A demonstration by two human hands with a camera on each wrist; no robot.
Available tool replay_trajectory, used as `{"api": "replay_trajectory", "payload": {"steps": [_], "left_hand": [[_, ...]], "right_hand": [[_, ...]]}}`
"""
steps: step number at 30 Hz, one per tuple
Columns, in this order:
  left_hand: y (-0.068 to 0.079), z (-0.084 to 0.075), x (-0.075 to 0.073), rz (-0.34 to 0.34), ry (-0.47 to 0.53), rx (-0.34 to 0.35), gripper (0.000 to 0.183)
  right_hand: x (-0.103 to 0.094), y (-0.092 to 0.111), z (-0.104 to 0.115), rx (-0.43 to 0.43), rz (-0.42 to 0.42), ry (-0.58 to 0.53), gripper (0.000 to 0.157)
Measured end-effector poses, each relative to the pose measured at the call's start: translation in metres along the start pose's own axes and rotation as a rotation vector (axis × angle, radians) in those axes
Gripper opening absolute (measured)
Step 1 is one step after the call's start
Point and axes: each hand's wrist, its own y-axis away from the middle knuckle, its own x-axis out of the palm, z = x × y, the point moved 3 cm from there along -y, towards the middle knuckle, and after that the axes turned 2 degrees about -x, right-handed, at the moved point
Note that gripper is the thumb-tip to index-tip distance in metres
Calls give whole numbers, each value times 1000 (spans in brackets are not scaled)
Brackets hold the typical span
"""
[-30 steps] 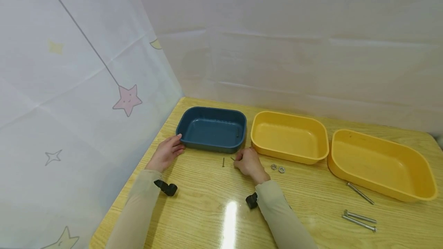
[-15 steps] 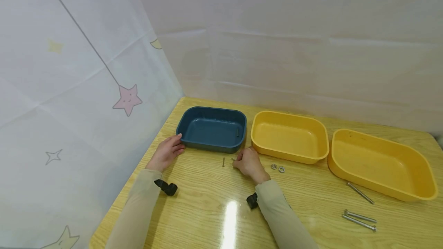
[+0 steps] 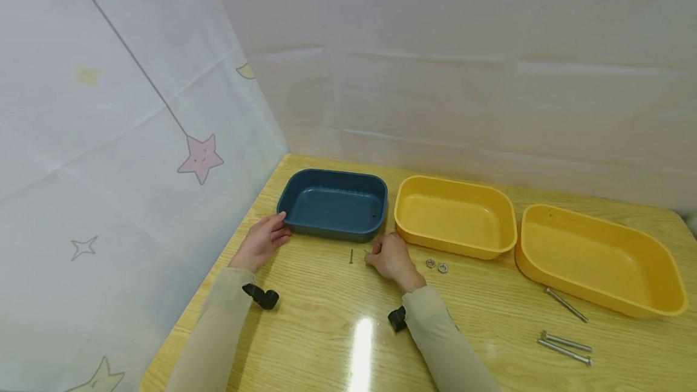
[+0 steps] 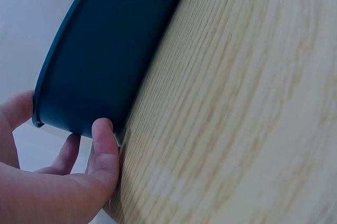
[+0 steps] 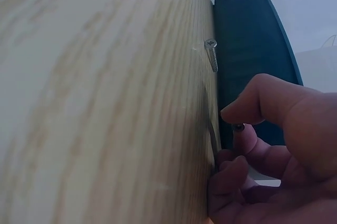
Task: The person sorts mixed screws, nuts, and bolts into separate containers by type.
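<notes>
My left hand [image 3: 260, 242] rests its fingertips against the near left corner of a dark blue tray [image 3: 332, 231]; in the left wrist view the fingers [image 4: 105, 148] touch its end wall and rim. My right hand [image 3: 391, 257] is just in front of the tray's right corner. Between thumb and index finger it pinches a small screw [image 5: 238, 127], mostly hidden, its head showing in the right wrist view. A second small screw [image 3: 351, 256] stands on the table to the left of that hand, head down by its look. Another screw [image 3: 373, 210] lies inside the blue tray.
Two yellow trays [image 3: 454, 243] stand to the right of the blue one. Two hex nuts [image 3: 437, 265] lie right of my right hand. Long bolts [image 3: 566, 305] lie at the right on the wooden table [image 3: 305, 331]. A printed cloth [image 3: 136, 156] hangs along the left and back.
My right hand's thumb and index finger shift slightly on the pinched screw, and less of it shows. The left hand and the trays stay in place.
</notes>
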Motion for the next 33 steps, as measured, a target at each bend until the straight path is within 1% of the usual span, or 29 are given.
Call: {"api": "replay_trajectory", "payload": {"steps": [7,15,19,24,29,33], "left_hand": [[2,1,0,0,-7,6,68],[3,1,0,4,-9,12,67],[3,1,0,3,-12,15,69],[2,1,0,3,-17,17,70],[1,1,0,-2,-2,10,70],[0,0,0,-2,-4,8,71]], "right_hand": [[0,3,1,-23,-11,-4,17],[-2,4,2,-74,-28,-5,15],[-3,5,1,-92,-17,-9,15],[-4,6,1,-91,-6,-7,14],[-7,7,3,-94,10,-4,15],[-10,8,6,-109,23,-10,15]]}}
